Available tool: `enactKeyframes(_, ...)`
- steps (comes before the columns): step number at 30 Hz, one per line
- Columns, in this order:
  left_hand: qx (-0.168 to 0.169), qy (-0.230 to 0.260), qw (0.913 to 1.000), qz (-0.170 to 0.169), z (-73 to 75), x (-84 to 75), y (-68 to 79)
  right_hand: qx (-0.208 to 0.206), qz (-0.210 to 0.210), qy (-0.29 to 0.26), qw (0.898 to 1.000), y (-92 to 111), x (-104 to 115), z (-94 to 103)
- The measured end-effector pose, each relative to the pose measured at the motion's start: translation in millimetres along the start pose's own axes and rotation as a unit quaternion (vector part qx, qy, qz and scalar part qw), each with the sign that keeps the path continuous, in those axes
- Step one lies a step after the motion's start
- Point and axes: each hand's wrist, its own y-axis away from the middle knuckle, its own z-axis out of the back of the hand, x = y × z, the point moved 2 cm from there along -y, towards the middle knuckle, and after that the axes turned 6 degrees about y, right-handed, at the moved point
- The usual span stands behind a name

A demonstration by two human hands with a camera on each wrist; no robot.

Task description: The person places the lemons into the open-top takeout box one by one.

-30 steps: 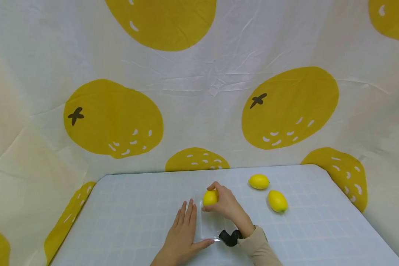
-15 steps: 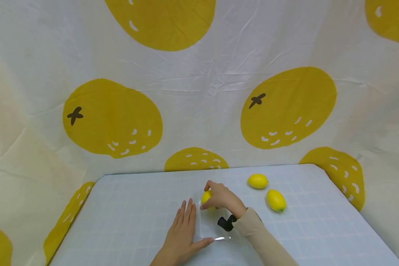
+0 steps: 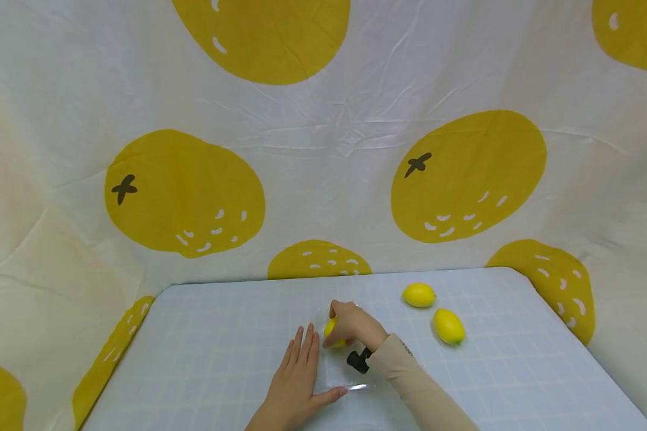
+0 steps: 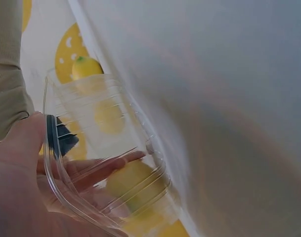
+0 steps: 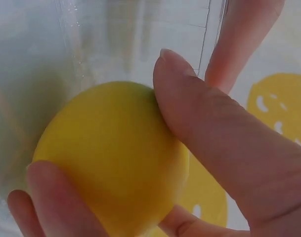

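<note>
My right hand [image 3: 347, 325] grips a yellow lemon [image 3: 330, 331] low inside the far end of a clear plastic container [image 3: 350, 383] on the table. In the right wrist view the thumb [image 5: 214, 133] and fingers wrap the lemon [image 5: 110, 153] against the container wall [image 5: 91, 39]. My left hand [image 3: 301, 370] lies flat on the table with straight fingers along the container's left side, thumb at its near corner. The left wrist view looks through the container [image 4: 91, 148] at the lemon [image 4: 133, 182].
Two more lemons [image 3: 419, 295] [image 3: 449, 325] lie loose on the light checked tablecloth [image 3: 205, 335] to the right of the container. A white backdrop with big yellow fruit prints [image 3: 183, 191] hangs behind and around the table. A black wrist device [image 3: 358, 360] sits on my right wrist.
My right hand has brought the lemon down and slightly left, lower into the clear container, and its forearm has reached further forward. The left hand has stayed in place.
</note>
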Motion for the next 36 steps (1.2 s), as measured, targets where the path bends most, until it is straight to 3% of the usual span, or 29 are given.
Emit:
enactKeyframes(8, -0.011, -0.004, 0.9999, -0.008, -1.0, 0.3, 0.1, -0.040, -0.002, 0.001, 0.999, 4, 3, 0.4)
enactKeyframes(16, -0.017, -0.012, 0.9997, -0.013, -0.8, 0.8, -0.8, -0.085, 0.007, 0.049, 0.995, 7, 3, -1.1)
enactKeyframes(36, -0.001, 0.003, 1.0000, -0.007, 1.0, 1.7, -1.1, -0.090, 0.016, 0.003, 0.996, 15, -1, -1.0)
